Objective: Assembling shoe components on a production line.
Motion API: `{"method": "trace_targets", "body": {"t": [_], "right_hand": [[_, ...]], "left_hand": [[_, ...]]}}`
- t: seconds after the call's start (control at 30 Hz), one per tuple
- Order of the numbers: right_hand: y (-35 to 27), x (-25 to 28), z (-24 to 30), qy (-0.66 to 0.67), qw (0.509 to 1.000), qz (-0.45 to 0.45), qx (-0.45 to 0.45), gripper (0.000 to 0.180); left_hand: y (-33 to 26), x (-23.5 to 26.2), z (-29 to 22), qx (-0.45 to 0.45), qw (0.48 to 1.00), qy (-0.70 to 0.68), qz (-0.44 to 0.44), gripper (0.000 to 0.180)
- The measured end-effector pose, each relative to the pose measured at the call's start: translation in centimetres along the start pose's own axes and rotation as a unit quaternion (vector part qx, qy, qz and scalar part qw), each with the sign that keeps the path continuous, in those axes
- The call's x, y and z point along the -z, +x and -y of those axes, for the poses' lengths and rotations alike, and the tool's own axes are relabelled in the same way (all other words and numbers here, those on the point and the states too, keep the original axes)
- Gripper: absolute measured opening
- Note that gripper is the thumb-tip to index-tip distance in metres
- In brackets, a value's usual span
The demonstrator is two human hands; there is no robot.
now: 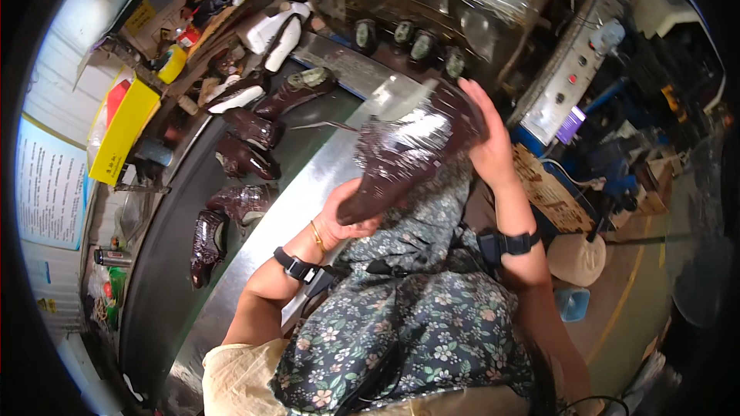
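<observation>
A dark brown leather shoe (416, 146) is held up in front of me, tilted, with its narrow toe toward the lower left. Glossy clear film seems to cover its upper. My left hand (347, 212) grips the toe from below, fingers partly hidden behind it. At the opposite end my right hand (492, 139) presses against the shoe, its fingers extended along the edge and the rest of its grip hidden. To the left, several similar brown shoes, such as this one (206, 246), lie on a dark green conveyor belt (166, 262).
A metal ledge (254, 262) runs between me and the belt. At the far end stand several dark shoes (422, 45). White-soled shoes (284, 42) lie on the left shelf. A control panel (566, 69) with buttons is at right, above a cream-coloured roll (576, 260) and blue container (572, 304).
</observation>
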State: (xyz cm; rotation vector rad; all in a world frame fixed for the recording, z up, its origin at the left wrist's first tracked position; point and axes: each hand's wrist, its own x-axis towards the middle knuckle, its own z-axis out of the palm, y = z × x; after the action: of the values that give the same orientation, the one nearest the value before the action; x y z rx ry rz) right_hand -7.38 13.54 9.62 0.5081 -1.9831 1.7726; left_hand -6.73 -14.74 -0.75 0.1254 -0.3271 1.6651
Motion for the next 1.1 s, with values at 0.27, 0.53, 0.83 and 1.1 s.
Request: {"method": "trace_targets", "body": {"t": [0.27, 0.53, 0.83, 1.1], "right_hand": [[-7.3, 0.8, 0.8, -0.410, 0.894, 0.175, -0.053, 0.017], [-7.4, 3.7, 4.3, -0.384, 0.883, 0.255, 0.083, 0.058], [-8.4, 3.2, -2.8, -0.385, 0.911, 0.138, 0.041, 0.043], [-11.7, 3.6, -5.5, -0.103, 0.980, 0.011, -0.171, 0.045]], "left_hand": [[10.8, 4.4, 0.0, -0.305, 0.850, 0.320, -0.286, 0.060], [17.0, 0.4, -0.7, -0.090, 0.845, 0.297, -0.435, 0.026], [16.5, 4.2, -0.6, -0.209, 0.739, 0.481, -0.423, 0.037], [16.8, 2.6, 2.6, -0.242, 0.253, 0.893, -0.282, 0.047]]}}
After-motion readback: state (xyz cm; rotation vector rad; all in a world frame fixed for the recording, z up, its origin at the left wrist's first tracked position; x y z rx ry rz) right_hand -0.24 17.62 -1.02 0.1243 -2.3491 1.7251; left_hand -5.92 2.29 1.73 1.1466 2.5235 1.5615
